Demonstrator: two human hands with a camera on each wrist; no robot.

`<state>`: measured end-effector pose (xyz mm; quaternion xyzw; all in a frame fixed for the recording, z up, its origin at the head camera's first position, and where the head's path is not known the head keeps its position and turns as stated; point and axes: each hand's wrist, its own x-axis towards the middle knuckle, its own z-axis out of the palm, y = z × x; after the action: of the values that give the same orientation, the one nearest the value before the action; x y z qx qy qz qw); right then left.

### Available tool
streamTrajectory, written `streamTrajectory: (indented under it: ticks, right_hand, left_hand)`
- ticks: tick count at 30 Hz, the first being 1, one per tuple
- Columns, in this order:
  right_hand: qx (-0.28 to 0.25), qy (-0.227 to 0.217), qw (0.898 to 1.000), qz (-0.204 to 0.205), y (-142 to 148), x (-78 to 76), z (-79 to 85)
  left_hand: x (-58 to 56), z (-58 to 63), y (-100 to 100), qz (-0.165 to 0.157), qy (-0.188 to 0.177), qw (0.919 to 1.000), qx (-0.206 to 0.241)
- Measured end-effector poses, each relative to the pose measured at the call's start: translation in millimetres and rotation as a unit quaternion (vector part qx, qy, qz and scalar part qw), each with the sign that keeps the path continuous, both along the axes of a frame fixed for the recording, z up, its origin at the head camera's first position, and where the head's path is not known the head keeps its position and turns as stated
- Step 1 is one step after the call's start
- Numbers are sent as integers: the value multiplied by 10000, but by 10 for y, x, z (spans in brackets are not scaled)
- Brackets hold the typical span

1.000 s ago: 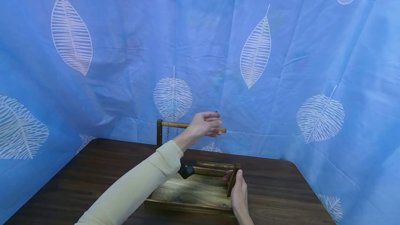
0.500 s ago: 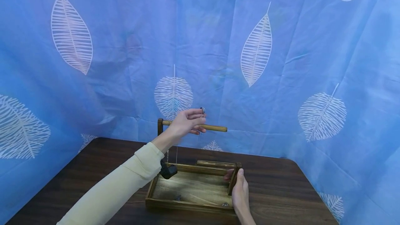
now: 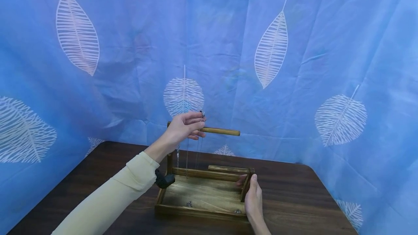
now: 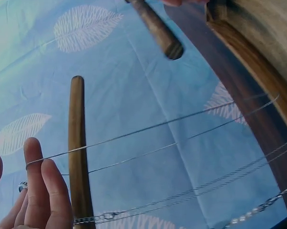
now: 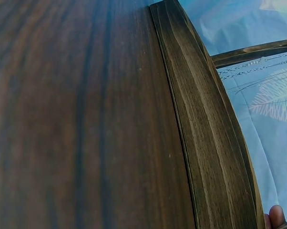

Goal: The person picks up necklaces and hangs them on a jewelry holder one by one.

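Observation:
My left hand (image 3: 184,125) is at the upper bar (image 3: 225,131) of a wooden jewelry stand, holding a thin necklace (image 4: 129,138) whose strands pass over a fingertip and run down past the bar. A small silvery ring (image 3: 202,114) shows at the tip of a finger. Farther left on the stand, other chains (image 3: 177,155) hang close to the tall post (image 3: 169,162). My right hand (image 3: 254,200) grips the stand's right upright (image 3: 245,188), thumb on the near side and fingers behind. Only its fingertips (image 5: 277,215) appear in the right wrist view.
The stand's tray (image 3: 196,211) sits on a dark wooden table (image 3: 294,198), holding small silvery pieces (image 3: 189,203) near its front rim. A lower bar (image 3: 226,169) extends left from the right upright. A blue leaf-print cloth (image 3: 222,46) hangs behind the table.
My left hand has moved left along the upper bar with the necklace, uncovering more of the bar's right end. My right hand keeps its grip on the upright.

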<state>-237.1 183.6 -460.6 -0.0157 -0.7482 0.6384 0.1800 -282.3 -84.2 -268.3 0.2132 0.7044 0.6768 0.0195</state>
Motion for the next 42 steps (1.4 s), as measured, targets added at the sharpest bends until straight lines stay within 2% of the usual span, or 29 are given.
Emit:
streamTrajectory:
  ticks: [6, 13, 20, 25, 29, 32, 37, 42]
  right_hand:
    - [-8, 115, 9999, -31, 13, -10, 15]
    - [8, 107, 9999, -55, 26, -21, 18]
    - [4, 118, 9999, -62, 27, -17, 12]
    - [25, 91, 9999, -68, 26, -17, -2]
    - [7, 63, 9999, -85, 19, -18, -2]
    - [-11, 32, 10000, -53, 7, -9, 4]
    - [4, 9, 10000, -35, -2, 1, 13]
    - [56, 15, 10000, -65, 1, 0, 10]
  left_hand:
    - [85, -143, -47, 130, 125, 9998, 81]
    - [141, -385, -35, 508, 382, 9978, 209]
    - [157, -675, 23, 918, 192, 9955, 114]
    - [193, -881, 53, 884, 56, 9961, -37]
    - [178, -1077, 73, 891, -14, 9959, -183]
    - [122, -1248, 69, 935, -34, 9949, -363]
    - [82, -1421, 62, 1012, -95, 9932, -573]
    - [24, -1587, 17, 833, -80, 9929, -849]
